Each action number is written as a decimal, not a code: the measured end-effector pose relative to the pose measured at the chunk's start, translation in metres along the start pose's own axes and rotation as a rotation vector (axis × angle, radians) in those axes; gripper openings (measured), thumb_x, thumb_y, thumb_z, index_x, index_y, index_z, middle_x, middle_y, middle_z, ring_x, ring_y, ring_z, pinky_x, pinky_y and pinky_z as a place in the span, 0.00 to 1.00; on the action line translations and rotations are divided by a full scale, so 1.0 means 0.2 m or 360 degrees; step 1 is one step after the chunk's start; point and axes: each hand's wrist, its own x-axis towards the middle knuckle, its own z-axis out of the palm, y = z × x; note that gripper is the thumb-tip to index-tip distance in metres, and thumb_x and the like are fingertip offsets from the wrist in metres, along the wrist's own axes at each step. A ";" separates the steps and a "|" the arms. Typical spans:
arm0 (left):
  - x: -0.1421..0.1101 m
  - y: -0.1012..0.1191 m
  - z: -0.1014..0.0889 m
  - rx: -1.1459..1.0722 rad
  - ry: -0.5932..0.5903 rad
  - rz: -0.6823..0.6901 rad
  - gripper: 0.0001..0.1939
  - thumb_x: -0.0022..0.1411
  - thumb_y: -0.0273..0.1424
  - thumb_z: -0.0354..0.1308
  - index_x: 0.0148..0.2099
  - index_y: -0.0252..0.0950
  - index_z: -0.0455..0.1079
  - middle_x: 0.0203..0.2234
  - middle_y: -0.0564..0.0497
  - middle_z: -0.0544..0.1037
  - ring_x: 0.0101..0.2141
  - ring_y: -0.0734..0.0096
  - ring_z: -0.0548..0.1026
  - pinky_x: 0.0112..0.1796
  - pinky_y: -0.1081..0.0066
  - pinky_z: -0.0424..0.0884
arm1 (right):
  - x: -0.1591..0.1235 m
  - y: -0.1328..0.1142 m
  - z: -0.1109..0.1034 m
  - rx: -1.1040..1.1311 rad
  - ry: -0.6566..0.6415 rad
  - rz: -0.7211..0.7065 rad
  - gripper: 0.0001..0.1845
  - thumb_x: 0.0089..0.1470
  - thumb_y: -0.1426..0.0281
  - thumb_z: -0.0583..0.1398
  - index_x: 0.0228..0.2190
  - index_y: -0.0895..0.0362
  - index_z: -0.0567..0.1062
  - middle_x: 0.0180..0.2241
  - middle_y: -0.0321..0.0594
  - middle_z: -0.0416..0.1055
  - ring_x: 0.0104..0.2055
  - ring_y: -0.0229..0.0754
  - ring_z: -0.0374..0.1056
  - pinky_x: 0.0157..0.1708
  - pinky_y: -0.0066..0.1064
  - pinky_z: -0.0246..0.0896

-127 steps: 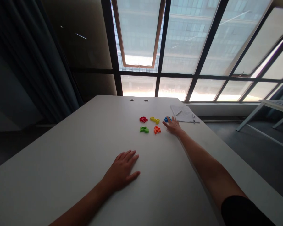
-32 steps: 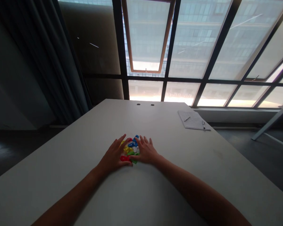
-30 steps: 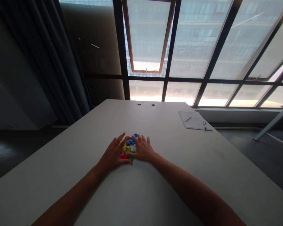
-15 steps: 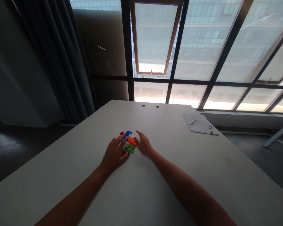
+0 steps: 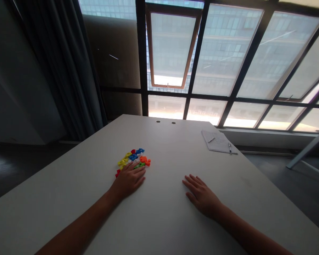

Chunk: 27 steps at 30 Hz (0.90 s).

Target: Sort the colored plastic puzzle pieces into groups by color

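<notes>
A cluster of small plastic pieces lies left of the middle of the white table (image 5: 164, 212). Yellow pieces (image 5: 123, 161) are on its left side, blue pieces (image 5: 133, 157) towards the back, and orange pieces (image 5: 144, 160) on the right. A green piece (image 5: 141, 164) and a red piece (image 5: 118, 173) show partly beside my left hand (image 5: 129, 180). That hand lies flat with fingers stretched over the near edge of the cluster, hiding some pieces. My right hand (image 5: 200, 194) rests palm down on the table, apart from the pieces, fingers spread, holding nothing.
Sheets of paper (image 5: 215, 141) with writing lie at the table's far right, a pen (image 5: 230, 148) near their right edge. Two round holes (image 5: 173, 123) are set near the far edge. Beyond stand windows, a dark curtain (image 5: 66, 71) and another table's leg (image 5: 305, 152).
Both hands were gathered around the pieces. My right hand has drawn away to the right and nearer; my left now lies flat on the near side, and the pieces sit more spread out leftwards.
</notes>
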 end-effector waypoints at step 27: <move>0.03 0.36 0.01 -0.0396 -0.0459 0.0272 0.36 0.73 0.52 0.56 0.76 0.47 0.60 0.72 0.46 0.64 0.71 0.51 0.63 0.69 0.49 0.61 | -0.01 -0.06 0.03 0.0020 0.0102 0.0074 0.31 0.69 0.52 0.58 0.67 0.51 0.72 0.72 0.52 0.60 0.76 0.62 0.52 0.73 0.62 0.47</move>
